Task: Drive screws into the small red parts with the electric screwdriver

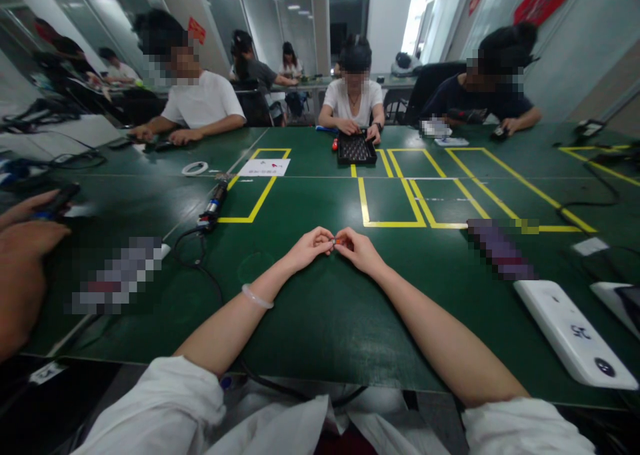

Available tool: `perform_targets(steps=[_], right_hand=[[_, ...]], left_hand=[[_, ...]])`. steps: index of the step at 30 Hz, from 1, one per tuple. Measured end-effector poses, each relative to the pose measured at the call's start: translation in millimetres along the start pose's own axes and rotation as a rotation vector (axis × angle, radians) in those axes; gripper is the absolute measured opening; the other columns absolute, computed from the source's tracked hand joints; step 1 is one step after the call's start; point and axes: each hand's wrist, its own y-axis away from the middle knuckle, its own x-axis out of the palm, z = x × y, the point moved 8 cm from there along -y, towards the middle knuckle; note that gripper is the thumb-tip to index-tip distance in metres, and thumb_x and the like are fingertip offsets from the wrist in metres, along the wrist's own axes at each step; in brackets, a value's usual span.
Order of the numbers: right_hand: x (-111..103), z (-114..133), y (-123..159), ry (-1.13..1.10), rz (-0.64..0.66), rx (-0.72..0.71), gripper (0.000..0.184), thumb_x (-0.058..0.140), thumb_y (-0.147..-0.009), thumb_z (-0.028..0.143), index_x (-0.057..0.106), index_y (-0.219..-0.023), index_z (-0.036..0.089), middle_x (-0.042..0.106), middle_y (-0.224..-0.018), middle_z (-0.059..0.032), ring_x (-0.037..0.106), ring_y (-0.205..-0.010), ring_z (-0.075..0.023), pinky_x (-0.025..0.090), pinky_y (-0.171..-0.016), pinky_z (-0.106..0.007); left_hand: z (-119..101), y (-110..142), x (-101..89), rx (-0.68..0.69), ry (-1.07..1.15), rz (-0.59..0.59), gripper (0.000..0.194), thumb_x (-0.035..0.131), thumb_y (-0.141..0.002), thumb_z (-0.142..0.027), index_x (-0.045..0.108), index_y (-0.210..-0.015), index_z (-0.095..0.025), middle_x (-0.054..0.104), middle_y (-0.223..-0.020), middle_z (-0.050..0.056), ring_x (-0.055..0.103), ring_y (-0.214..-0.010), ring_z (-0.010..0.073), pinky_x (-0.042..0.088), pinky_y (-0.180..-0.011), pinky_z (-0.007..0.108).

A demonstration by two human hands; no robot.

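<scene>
Over the middle of the green table, my two hands meet fingertip to fingertip. A small orange piece with a shiny end (337,242) sits between them, mostly covered by fingers; its kind is too small to make out. My right hand (356,247) pinches the orange part, with the fingers curled. My left hand (313,247) has its thumb and fingers closed at the shiny end. A pale bracelet (257,297) circles my left wrist.
Left of my hands lies a black and silver pen-shaped tool (214,203) with a cable. A white power bank (575,335) is at right. Yellow tape (395,224) marks the table (320,321). Across, a person handles a black tray (357,149); another person's hand (23,261) is at left.
</scene>
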Motion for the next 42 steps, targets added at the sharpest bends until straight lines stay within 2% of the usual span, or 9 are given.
perform_targets(steps=[17, 33, 42], right_hand=[[-0.2, -4.9, -1.3, -0.012, -0.009, 0.018, 0.016, 0.057, -0.086, 0.032, 0.058, -0.096, 0.019, 0.063, -0.081, -0.0005, 0.053, -0.065, -0.0122, 0.040, -0.061, -0.023], [0.5, -2.8, -0.9, 0.048, -0.010, -0.024, 0.016, 0.056, -0.088, 0.030, 0.059, -0.098, 0.019, 0.063, -0.083, -0.0013, 0.053, -0.066, -0.0121, 0.041, -0.062, -0.023], [1.0, -3.8, -0.4, 0.020, 0.002, -0.006, 0.016, 0.057, -0.087, 0.029, 0.058, -0.098, 0.018, 0.062, -0.080, -0.0005, 0.052, -0.064, -0.0115, 0.040, -0.061, -0.023]], left_hand=[[-9.2, 4.0, 1.7, -0.001, -0.030, 0.008, 0.029, 0.069, -0.077, -0.027, 0.054, -0.098, -0.014, 0.061, -0.079, 0.001, 0.059, -0.071, 0.0105, 0.044, -0.070, 0.024], [-2.5, 1.5, 0.8, 0.006, -0.032, 0.020, 0.031, 0.066, -0.081, -0.036, 0.053, -0.098, -0.014, 0.061, -0.075, 0.000, 0.057, -0.068, 0.0106, 0.045, -0.070, 0.026], [-8.8, 3.8, 0.4, -0.004, -0.060, 0.010, 0.026, 0.060, -0.085, -0.035, 0.054, -0.098, -0.013, 0.061, -0.079, 0.002, 0.057, -0.071, 0.0110, 0.046, -0.072, 0.027]])
